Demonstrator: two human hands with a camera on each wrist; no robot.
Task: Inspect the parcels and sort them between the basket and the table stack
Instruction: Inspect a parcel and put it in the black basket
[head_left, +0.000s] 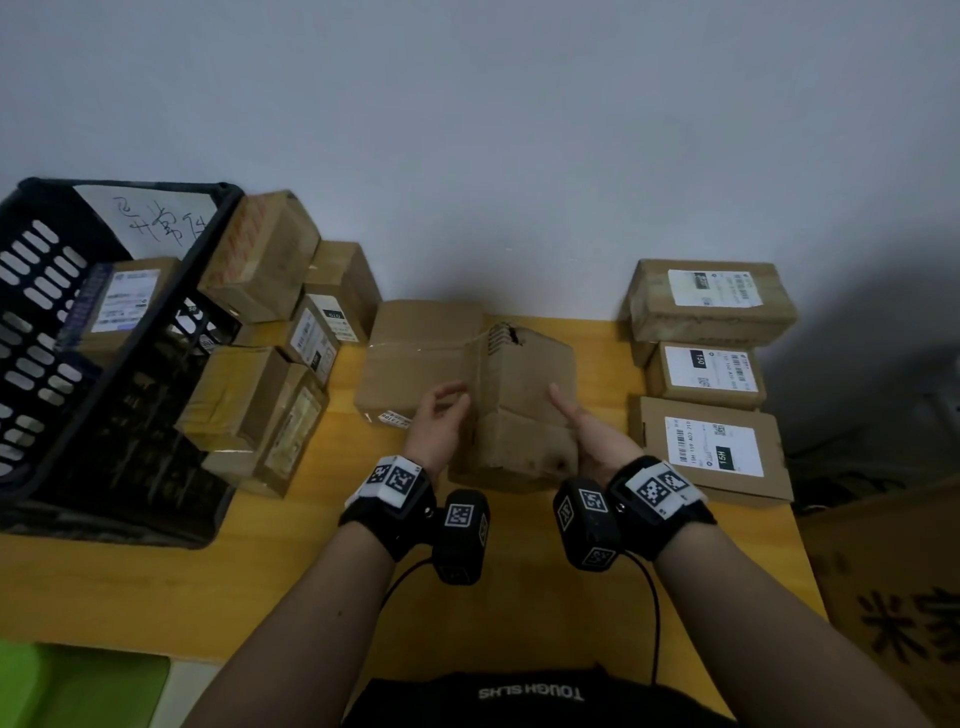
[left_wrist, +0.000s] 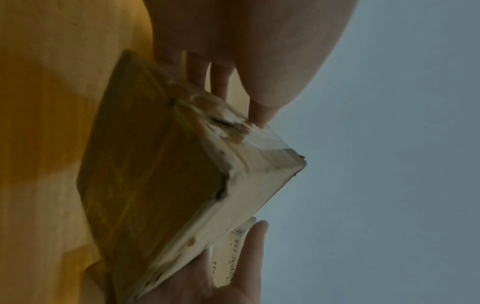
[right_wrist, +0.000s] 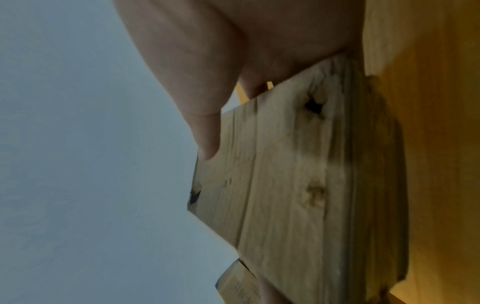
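- Both hands hold one parcel: left hand (head_left: 435, 426) grips the left side of the battered brown cardboard parcel (head_left: 519, 410), fingers curled at its edge; right hand (head_left: 587, 431) cups the right side, index finger laid up the face.
- Parcel held just above the yellow wooden table (head_left: 156, 587), centre front, straight ahead of the body, between the two wrists; long axis runs away from the person, far end tilted up.
- Black slotted plastic basket (head_left: 62, 332) sits far left, one labelled box inside it; a white handwritten sheet on its back wall, text not readable.
- Cluster of brown cardboard boxes (head_left: 275, 332) piled just right of the basket.
- Stack of three white-labelled brown boxes (head_left: 711, 374) at right, near the right hand.
- Flat brown box (head_left: 415, 358) lies on the table behind the held parcel, partly covered by it.
- Key relation: stack lies to the right, basket to the left and farther away; right hand nearer the stack, left hand nearer the basket.
- Damage: torn hole at the parcel's far top edge (head_left: 511, 332), puncture holes (right_wrist: 314, 106) on the face in the right wrist view, scuffed torn corner (left_wrist: 228, 125) in the left wrist view. My guess: goes to the basket.
- Hidden: parcel underside and any label; both wrist views blurred.
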